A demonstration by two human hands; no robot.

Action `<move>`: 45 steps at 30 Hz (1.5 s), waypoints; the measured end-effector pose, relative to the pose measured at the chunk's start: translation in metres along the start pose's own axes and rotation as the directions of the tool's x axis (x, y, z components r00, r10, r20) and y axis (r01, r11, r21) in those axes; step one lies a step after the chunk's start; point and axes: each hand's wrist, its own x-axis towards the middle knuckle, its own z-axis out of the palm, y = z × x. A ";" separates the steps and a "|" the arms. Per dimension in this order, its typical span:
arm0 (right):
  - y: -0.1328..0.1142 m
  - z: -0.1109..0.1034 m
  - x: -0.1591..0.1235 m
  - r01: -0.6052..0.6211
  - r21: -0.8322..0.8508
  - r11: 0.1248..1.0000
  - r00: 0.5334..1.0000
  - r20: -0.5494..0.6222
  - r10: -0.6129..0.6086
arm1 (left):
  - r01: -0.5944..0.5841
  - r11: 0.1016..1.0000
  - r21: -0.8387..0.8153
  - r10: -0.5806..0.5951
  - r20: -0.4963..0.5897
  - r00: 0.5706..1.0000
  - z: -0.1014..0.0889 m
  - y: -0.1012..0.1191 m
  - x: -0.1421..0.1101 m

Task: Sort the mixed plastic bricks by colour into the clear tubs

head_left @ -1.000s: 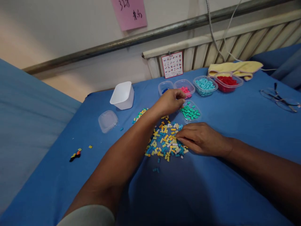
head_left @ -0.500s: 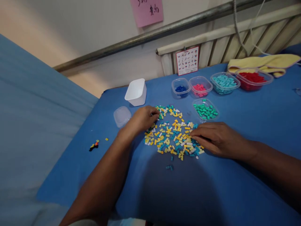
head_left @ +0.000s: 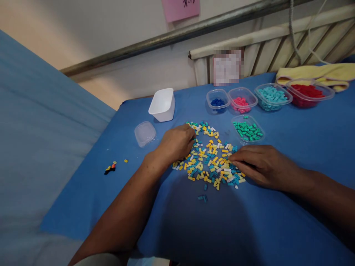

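A loose pile of small toy building bricks (head_left: pixel 212 160) in yellow, pale yellow, teal, white and green is spread over the blue tabletop. My left hand (head_left: pixel 179 142) reaches over the pile's left side, its fingers curled down and closed; whatever they hold is hidden. At the right edge of the pile, my right hand (head_left: pixel 257 164) has thumb and fingertips pressed together, touching the bricks, and I cannot make out what is between them. Just behind the right hand stands a clear tub of green bricks (head_left: pixel 247 130). Two or three teal bricks (head_left: pixel 203 198) lie apart in front.
Clear tubs hold dark blue bricks (head_left: pixel 217 103), pink bricks (head_left: pixel 240 104), light blue bricks (head_left: pixel 271 95) and red bricks (head_left: pixel 306 92) along the back. A white container (head_left: pixel 163 105) and a translucent lid (head_left: pixel 145 133) sit left. Black, orange and yellow pieces (head_left: pixel 110 168) lie farther left.
My left hand has shifted slightly right and its fingers are curled in more over the bricks. The right hand stays at the pile's edge. The whole view has shifted a little.
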 end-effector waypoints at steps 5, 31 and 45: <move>0.000 0.000 0.000 0.010 0.002 1.000 1.000 0.020 -0.010 | -0.100 0.995 0.012 0.100 0.016 0.995 0.004 -0.003 0.002; -0.001 -0.003 0.011 0.012 0.013 1.000 0.999 -0.031 -0.011 | -0.179 0.897 -0.404 0.095 -0.219 0.971 -0.020 0.029 0.118; -0.002 -0.003 0.010 -0.007 0.032 0.999 1.000 -0.022 0.008 | -0.271 0.959 -0.082 0.279 0.123 0.952 -0.014 -0.013 0.100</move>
